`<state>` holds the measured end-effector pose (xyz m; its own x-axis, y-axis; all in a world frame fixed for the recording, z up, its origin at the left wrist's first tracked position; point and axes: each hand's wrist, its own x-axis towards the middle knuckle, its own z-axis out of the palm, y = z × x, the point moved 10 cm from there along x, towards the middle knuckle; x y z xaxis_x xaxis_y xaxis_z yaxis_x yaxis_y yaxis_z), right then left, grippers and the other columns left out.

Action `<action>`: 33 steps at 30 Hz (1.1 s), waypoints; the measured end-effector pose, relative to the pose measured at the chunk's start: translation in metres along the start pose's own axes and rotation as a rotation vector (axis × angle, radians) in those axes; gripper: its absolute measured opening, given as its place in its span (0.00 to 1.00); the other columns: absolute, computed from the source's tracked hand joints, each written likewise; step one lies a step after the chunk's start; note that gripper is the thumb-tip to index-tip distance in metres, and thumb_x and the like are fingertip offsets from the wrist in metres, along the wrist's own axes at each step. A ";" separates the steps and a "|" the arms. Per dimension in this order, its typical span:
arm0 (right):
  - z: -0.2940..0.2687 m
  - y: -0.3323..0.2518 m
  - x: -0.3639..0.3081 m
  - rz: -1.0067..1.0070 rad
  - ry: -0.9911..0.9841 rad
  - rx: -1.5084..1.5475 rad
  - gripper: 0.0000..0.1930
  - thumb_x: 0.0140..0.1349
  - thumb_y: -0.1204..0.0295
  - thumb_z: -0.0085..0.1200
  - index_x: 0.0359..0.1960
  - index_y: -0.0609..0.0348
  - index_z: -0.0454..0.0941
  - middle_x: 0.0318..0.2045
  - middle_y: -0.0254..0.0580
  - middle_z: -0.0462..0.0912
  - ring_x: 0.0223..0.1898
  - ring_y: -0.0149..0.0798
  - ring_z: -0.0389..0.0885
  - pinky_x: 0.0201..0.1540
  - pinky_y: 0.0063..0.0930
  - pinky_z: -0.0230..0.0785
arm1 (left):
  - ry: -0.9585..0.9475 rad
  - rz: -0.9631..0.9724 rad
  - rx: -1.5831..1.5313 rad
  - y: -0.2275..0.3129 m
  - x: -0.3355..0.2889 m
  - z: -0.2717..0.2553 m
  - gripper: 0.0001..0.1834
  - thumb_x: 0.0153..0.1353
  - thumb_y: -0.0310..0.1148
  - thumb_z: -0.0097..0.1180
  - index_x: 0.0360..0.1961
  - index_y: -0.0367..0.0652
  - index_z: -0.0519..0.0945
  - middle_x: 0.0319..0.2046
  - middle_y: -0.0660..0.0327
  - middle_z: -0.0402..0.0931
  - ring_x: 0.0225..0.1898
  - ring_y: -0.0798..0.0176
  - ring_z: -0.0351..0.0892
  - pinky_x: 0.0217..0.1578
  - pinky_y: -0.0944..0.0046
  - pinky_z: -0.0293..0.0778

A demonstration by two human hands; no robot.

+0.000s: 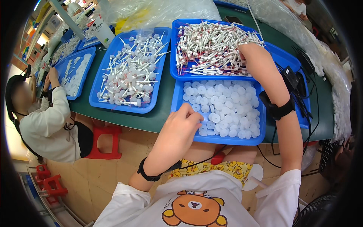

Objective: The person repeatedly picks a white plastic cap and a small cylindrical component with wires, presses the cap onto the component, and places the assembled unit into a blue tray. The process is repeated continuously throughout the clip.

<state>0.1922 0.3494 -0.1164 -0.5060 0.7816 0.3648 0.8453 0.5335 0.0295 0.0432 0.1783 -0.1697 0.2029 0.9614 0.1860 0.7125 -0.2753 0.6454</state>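
Note:
My left hand (180, 126) is closed, fingertips curled together over the left side of a blue tray (177, 99) of translucent white round discs (236, 109). Whatever its fingers hold, if anything, is too small or hidden to make out. My right hand (252, 53) reaches across to the right side of a second blue tray (173, 56), heaped with thin white sticks (208, 45) with reddish wires among them. Its fingers point down at the sticks and are mostly hidden behind the hand.
To the left, a blue tray (99, 89) holds sticks fitted with discs (130, 73). Black cables and an adapter (290, 78) lie in a tray at right. A paper cup (101, 32) stands at the back. A co-worker (45, 117) sits at left near a red stool (106, 143).

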 end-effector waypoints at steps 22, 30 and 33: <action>-0.054 0.045 -0.019 0.105 0.281 0.871 0.07 0.66 0.74 0.59 0.39 0.66 0.78 0.36 0.38 0.84 0.41 0.32 0.84 0.45 0.26 0.77 | 0.004 -0.234 -1.333 0.003 -0.020 0.025 0.16 0.64 0.16 0.56 0.52 0.31 0.74 0.53 0.52 0.76 0.55 0.57 0.81 0.57 0.61 0.75; -0.048 0.044 -0.039 0.339 0.251 1.269 0.08 0.67 0.73 0.57 0.43 0.66 0.79 0.39 0.39 0.83 0.42 0.32 0.84 0.48 0.26 0.78 | 0.084 -0.364 -1.493 -0.015 -0.025 0.034 0.11 0.63 0.20 0.61 0.43 0.37 0.73 0.49 0.55 0.73 0.51 0.61 0.80 0.54 0.63 0.74; -0.046 0.039 -0.037 0.197 0.212 0.816 0.08 0.66 0.72 0.58 0.43 0.63 0.78 0.39 0.36 0.85 0.43 0.30 0.83 0.43 0.22 0.73 | 0.085 -0.378 -1.481 -0.014 -0.023 0.038 0.11 0.63 0.21 0.61 0.43 0.38 0.73 0.49 0.57 0.74 0.50 0.64 0.77 0.54 0.64 0.73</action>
<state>0.2520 0.3260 -0.0860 -0.2519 0.8506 0.4615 0.4856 0.5236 -0.7001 0.0541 0.1597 -0.2114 0.0944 0.9847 -0.1464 -0.5883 0.1738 0.7897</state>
